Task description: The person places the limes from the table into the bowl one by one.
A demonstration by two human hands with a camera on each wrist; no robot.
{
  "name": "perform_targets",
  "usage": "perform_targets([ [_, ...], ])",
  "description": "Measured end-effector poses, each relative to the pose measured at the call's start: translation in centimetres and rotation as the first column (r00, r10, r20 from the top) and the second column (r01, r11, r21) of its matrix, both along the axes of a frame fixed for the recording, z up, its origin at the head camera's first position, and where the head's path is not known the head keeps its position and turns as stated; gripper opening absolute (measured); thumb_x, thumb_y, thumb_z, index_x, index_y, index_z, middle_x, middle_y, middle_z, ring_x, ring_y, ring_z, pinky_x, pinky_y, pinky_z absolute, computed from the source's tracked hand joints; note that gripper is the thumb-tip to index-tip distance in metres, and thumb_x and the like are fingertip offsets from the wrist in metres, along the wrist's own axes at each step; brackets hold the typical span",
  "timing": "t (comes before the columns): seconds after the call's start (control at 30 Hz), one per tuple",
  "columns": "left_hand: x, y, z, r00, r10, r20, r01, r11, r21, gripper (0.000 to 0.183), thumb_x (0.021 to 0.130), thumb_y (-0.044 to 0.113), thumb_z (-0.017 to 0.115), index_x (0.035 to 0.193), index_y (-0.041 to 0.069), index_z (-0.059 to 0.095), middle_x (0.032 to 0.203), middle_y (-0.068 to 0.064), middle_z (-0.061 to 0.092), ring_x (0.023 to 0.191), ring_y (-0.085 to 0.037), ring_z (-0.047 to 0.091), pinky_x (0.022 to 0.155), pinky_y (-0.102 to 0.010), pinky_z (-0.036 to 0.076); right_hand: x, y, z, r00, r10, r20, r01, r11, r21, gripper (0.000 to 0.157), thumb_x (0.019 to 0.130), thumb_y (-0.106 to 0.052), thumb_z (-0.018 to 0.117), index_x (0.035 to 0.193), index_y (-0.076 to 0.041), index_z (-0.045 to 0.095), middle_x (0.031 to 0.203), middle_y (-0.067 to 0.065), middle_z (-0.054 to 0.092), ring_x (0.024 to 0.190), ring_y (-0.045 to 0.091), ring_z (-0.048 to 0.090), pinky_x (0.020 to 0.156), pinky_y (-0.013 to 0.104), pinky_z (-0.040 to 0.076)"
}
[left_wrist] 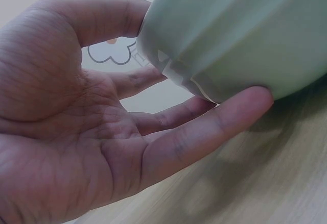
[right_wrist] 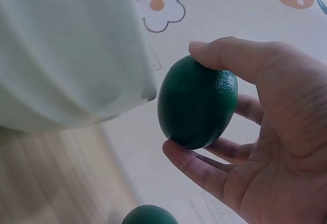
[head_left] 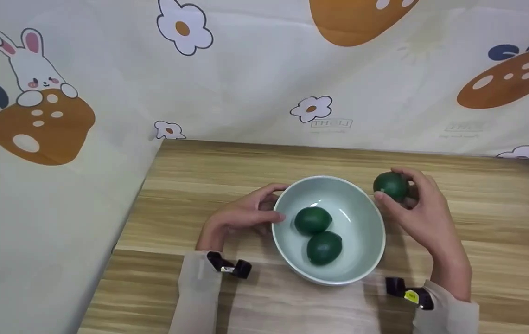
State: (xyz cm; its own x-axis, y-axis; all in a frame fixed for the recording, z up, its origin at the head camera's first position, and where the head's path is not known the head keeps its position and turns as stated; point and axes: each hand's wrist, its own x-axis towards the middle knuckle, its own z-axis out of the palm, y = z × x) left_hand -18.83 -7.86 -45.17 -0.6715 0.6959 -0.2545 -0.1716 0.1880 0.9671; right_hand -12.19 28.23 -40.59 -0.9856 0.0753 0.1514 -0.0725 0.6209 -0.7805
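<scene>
A pale green bowl (head_left: 361, 241) stands in the middle of the wooden table with two dark green limes (head_left: 313, 221) inside, one against the other. My left hand (head_left: 245, 213) grips the bowl at its left side, thumb at the rim and fingers spread low along the fluted wall (left_wrist: 230, 35). Just right of the rim, my right hand (head_left: 424, 208) pinches another lime (head_left: 390, 185) between thumb and fingertips. In the right wrist view this lime (right_wrist: 196, 104) hangs beside the bowl's outer wall (right_wrist: 71, 50). One more rounded green thing (right_wrist: 149, 216) shows at that view's bottom edge, mostly cut off.
A light wall sheet (head_left: 245, 93) printed with flowers, a rabbit and orange fruits rises behind the table (head_left: 190, 176) and along its left side. Small dark devices are strapped to both wrists over the pale sleeves (head_left: 199, 287).
</scene>
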Motion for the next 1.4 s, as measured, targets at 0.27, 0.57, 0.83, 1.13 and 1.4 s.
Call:
perform_targets([
  [0.27,0.0,0.0,-0.1,1.000,0.000,0.023,0.000,1.000,0.006,0.074,0.096,0.011,0.069,0.162,0.024,0.039,0.154,-0.021,0.052,0.107,-0.028,0.072,0.070,-0.038,0.065,0.3,-0.4,0.7,0.999,0.032,0.038,-0.031,0.999,-0.019,0.064,0.094,-0.033,0.082,0.149,-0.013,0.055,0.141,0.019,0.054,0.123,0.038,0.062,0.085,0.001,0.048],
  [0.57,-0.1,0.0,-0.1,0.999,0.001,0.037,-0.001,1.000,0.000,0.074,0.096,0.012,0.070,0.161,0.026,0.039,0.153,-0.021,0.053,0.106,-0.028,0.072,0.072,-0.038,0.065,0.5,-1.1,1.3,0.992,0.091,0.085,-0.086,0.994,-0.069,0.067,0.095,-0.032,0.081,0.151,-0.011,0.052,0.148,0.017,0.054,0.130,0.041,0.061,0.088,0.004,0.050],
  [0.83,0.0,0.1,-0.3,1.000,0.000,0.029,-0.001,1.000,0.022,0.074,0.097,0.009,0.069,0.162,0.021,0.037,0.153,-0.023,0.053,0.108,-0.025,0.070,0.069,-0.035,0.063,0.4,-2.1,1.8,0.982,0.157,0.105,-0.147,0.984,-0.095,0.065,0.095,-0.034,0.080,0.148,-0.011,0.052,0.148,0.013,0.056,0.132,0.038,0.059,0.092,0.010,0.053],
  [1.13,0.1,0.1,-0.3,0.999,0.010,0.043,-0.011,1.000,0.023,0.073,0.097,0.009,0.069,0.162,0.020,0.037,0.153,-0.022,0.053,0.104,-0.022,0.070,0.065,-0.030,0.059,0.6,-2.8,2.1,0.969,0.211,0.126,-0.193,0.971,-0.138,0.065,0.095,-0.032,0.081,0.149,-0.012,0.051,0.147,0.012,0.056,0.130,0.035,0.061,0.092,0.014,0.056],
  [1.4,0.1,0.2,-0.2,0.999,0.012,0.039,-0.012,1.000,0.019,0.073,0.097,0.010,0.069,0.162,0.019,0.037,0.152,-0.022,0.054,0.100,-0.022,0.070,0.062,-0.030,0.058,0.4,-3.6,2.1,0.959,0.259,0.114,-0.246,0.962,-0.117,0.063,0.095,-0.032,0.080,0.148,-0.013,0.053,0.144,0.009,0.057,0.128,0.032,0.062,0.101,0.032,0.060],
])
